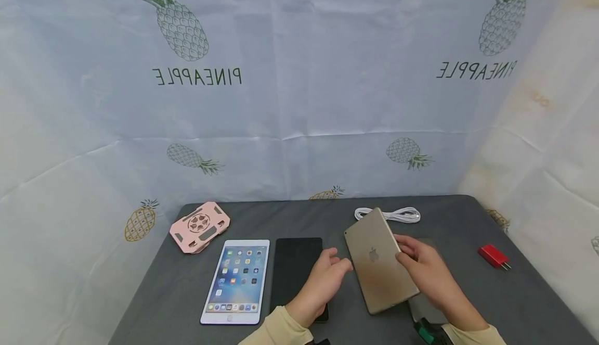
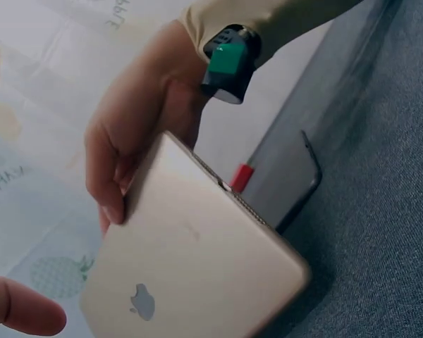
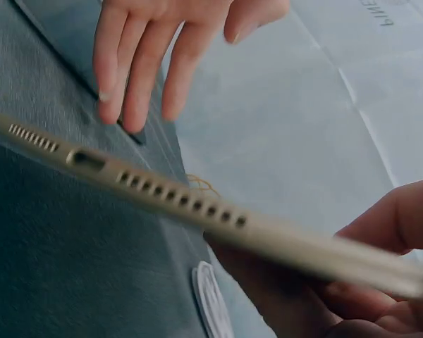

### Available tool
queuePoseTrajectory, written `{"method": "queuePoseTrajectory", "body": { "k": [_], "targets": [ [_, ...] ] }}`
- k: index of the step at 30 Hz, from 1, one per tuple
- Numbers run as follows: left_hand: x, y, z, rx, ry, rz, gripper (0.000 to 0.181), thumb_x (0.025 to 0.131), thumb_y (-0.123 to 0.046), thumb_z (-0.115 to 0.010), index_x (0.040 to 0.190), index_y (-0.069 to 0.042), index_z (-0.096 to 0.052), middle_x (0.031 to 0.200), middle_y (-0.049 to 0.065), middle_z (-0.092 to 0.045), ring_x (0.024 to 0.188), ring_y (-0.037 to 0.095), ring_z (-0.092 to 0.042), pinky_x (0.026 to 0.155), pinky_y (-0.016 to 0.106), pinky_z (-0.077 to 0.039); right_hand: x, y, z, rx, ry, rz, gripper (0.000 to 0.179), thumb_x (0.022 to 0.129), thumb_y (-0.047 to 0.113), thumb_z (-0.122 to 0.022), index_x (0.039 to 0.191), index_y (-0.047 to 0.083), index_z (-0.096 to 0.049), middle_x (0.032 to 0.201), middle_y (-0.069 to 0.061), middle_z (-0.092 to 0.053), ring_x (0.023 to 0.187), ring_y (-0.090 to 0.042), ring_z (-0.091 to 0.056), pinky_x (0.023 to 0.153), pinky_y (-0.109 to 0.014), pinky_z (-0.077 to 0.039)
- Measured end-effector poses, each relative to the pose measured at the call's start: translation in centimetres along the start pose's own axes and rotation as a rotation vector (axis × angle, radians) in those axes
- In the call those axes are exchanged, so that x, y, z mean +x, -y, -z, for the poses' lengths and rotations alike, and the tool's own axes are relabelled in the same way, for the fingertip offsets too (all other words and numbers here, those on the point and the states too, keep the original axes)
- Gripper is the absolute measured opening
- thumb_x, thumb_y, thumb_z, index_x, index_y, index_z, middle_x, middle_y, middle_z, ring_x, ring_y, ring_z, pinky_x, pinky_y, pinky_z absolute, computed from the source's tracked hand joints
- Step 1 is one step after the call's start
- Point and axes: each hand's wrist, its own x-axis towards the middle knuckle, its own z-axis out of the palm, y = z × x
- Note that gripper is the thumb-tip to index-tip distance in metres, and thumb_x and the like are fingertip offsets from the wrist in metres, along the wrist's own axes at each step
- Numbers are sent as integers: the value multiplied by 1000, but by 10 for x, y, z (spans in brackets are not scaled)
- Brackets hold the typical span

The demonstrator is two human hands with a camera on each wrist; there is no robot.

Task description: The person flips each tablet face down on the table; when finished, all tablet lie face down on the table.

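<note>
My right hand (image 1: 428, 272) grips a gold tablet (image 1: 376, 269) by its right edge, thumb on the back. The tablet is tilted up with its apple logo facing me; its screen is hidden. In the right wrist view the tablet's edge (image 3: 183, 201) shows a charging port and speaker holes. My left hand (image 1: 323, 282) hovers left of the tablet, fingers extended and apart from it in the right wrist view. Below that hand lies a black flat tablet-shaped thing (image 1: 295, 267). Partly hidden beneath the right hand is a dark grey flat device (image 1: 428, 308).
A white tablet (image 1: 236, 280) with its screen lit lies at the left. Behind it is a pink case (image 1: 200, 227). A coiled white cable (image 1: 402, 215) sits at the back, and a red plug adapter (image 1: 493, 256) at the right. Pineapple-printed cloth (image 1: 299, 100) surrounds the grey table (image 1: 154, 303).
</note>
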Motion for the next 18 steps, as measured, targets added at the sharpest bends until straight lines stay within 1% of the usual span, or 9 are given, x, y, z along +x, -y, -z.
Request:
{"method": "queuePoseTrajectory", "body": {
  "k": [3, 4, 6, 7, 8, 9, 11, 14, 18],
  "targets": [
    [2, 2, 1, -1, 14, 13, 78, 94, -26, -64, 158, 11, -41, 157, 32, -50, 146, 51, -49, 117, 70, -41, -1, -6, 0, 117, 42, -26, 54, 111, 6, -50, 161, -8, -38, 153, -32, -58, 119, -27, -75, 82, -38, -66],
    [2, 2, 1, -1, 20, 16, 72, 94, -26, -64, 153, 11, -47, 155, 30, -53, 144, 49, -52, 117, 69, -42, -2, -8, 0, 159, 64, -29, 55, 111, 6, -49, 162, -10, -36, 154, -33, -57, 117, -24, -75, 83, -38, -66],
    [4, 3, 2, -11, 32, 21, 51, 94, -25, -64, 130, 10, -61, 141, 26, -61, 132, 43, -60, 113, 64, -47, -3, -12, 0, 230, 115, -24, 57, 111, 6, -48, 163, -12, -31, 155, -34, -55, 114, -19, -76, 84, -39, -66],
    [5, 4, 2, -24, 39, 20, 38, 94, -23, -64, 117, 7, -64, 133, 22, -64, 124, 38, -64, 111, 61, -49, -3, -14, -1, 263, 136, -23, 58, 112, 6, -48, 163, -12, -29, 155, -34, -55, 113, -17, -76, 84, -39, -66],
    [6, 5, 2, -37, 45, 18, 26, 93, -22, -63, 104, 2, -64, 124, 17, -66, 116, 33, -65, 108, 58, -52, -4, -15, -1, 292, 161, -17, 59, 112, 7, -47, 163, -13, -27, 156, -34, -54, 112, -15, -76, 85, -40, -66],
    [6, 6, 1, -52, 50, 17, 16, 93, -20, -62, 93, -4, -60, 115, 13, -65, 109, 27, -65, 104, 56, -55, -4, -16, -2, 316, 180, -11, 59, 112, 7, -47, 163, -14, -26, 156, -34, -53, 112, -14, -76, 86, -40, -66],
    [8, 7, 0, -88, 59, 19, 16, 93, -18, -61, 81, -12, -51, 109, 9, -65, 103, 21, -64, 100, 52, -57, -4, -19, -4, 345, 209, 1, 61, 113, 8, -47, 164, -15, -23, 158, -35, -51, 113, -13, -75, 87, -40, -66],
    [8, 8, -1, -132, 64, 31, 19, 93, -16, -59, 77, -15, -49, 117, 10, -67, 109, 20, -67, 102, 53, -59, -3, -21, -7, 372, 217, 1, 62, 112, 8, -46, 164, -16, -21, 160, -36, -48, 113, -12, -75, 87, -40, -66],
    [8, 6, -1, -148, 54, 68, 25, 91, -17, -60, 74, -18, -42, 133, 17, -63, 120, 25, -65, 102, 55, -59, -3, -24, -11, 377, 191, -6, 60, 111, 5, -44, 163, -17, -21, 157, -36, -52, 108, -14, -77, 85, -40, -66]
  ]
}}
